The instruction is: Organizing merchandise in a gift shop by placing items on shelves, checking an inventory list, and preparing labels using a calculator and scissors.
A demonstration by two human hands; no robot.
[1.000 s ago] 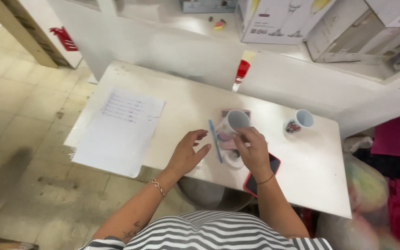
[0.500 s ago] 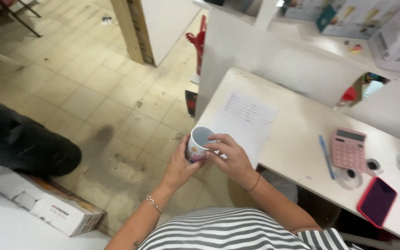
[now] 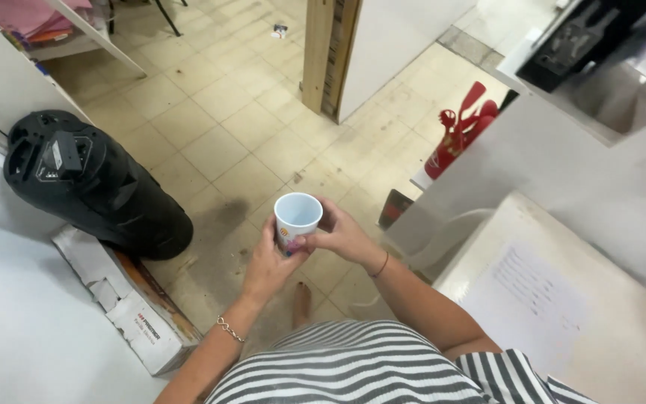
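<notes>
Mug [image 3: 297, 217] between left hand [image 3: 267, 265], right hand [image 3: 345, 236]; table [image 3: 622, 359] right.

The person wears a top with horizontal black and white stripes [image 3: 353, 366], the bands narrow and closely spaced across the front and over the shoulder. Both forearms are bare (no sleeves reach them). On the wrist below the left hand [image 3: 267, 262] hangs a thin chain bracelet [image 3: 229, 329] with small links. On the wrist below the right hand [image 3: 345, 236] sits a slim dark band [image 3: 381, 265]. One bare foot [image 3: 302, 301] shows below
</notes>
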